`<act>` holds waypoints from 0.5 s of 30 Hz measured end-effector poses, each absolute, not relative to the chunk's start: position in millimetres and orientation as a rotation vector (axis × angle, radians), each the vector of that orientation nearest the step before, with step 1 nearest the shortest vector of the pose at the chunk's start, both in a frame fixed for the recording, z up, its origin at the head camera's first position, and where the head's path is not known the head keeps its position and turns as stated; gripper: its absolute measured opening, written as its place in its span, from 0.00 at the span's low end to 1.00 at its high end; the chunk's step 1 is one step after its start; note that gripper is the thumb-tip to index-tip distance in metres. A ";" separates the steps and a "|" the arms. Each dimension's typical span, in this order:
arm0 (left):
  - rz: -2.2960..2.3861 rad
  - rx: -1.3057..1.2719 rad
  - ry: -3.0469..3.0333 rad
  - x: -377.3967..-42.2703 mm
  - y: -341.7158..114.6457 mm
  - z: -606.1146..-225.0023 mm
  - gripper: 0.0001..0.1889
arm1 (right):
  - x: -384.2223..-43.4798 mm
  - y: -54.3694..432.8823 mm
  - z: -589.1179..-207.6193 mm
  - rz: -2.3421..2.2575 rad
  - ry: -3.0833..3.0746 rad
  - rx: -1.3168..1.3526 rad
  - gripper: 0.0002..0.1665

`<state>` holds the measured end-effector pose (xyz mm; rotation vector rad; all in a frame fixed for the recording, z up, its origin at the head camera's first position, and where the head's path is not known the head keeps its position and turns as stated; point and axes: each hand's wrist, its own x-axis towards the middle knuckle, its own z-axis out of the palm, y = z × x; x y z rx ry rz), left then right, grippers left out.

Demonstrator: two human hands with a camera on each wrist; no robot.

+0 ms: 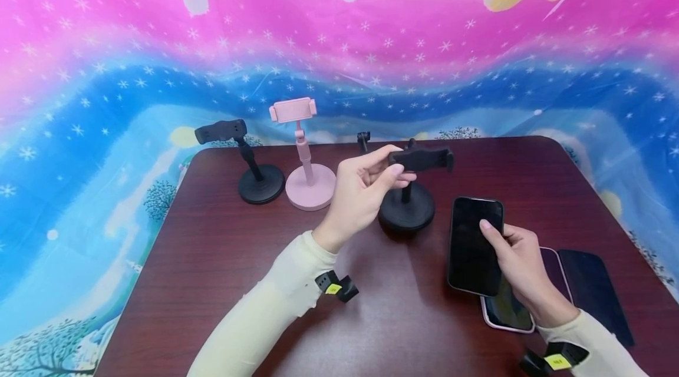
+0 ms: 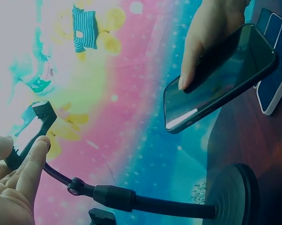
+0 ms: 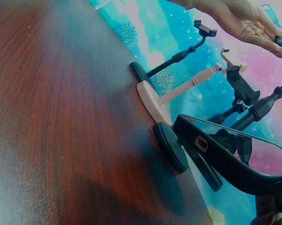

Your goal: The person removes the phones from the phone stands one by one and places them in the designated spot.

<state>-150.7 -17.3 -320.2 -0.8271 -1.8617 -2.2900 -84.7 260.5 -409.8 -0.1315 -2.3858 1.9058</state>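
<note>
My left hand pinches the left end of the black clamp on a phone stand, thumb in front and fingers behind. In the left wrist view, the clamp's thin bent neck leads down to a black pole and round base. My right hand grips a black smartphone by its right edge, thumb over the dark screen. The smartphone is held upright, right of the stand's base and above the phones on the table. From the right wrist, its lower edge with the charging port shows close up.
At the back left stand another black phone stand and a pink one. A further black stand is mostly hidden behind my left hand. Several phones lie at the right, including a pale-rimmed one and a dark one. A printed cloth hangs behind.
</note>
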 end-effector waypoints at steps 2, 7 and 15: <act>-2.278 -0.816 -1.876 -152.9 -16.0 -320.7 0.16 | -84.8 262.3 -411.6 1.895 -2.403 -0.137 0.18; -2.243 -0.793 -1.938 -158.8 -13.8 -323.0 0.17 | -85.5 265.4 -416.1 1.900 -2.412 -0.152 0.18; -2.242 -0.790 -1.971 -168.5 -7.8 -326.5 0.17 | -85.0 266.4 -420.4 1.873 -2.447 -0.160 0.18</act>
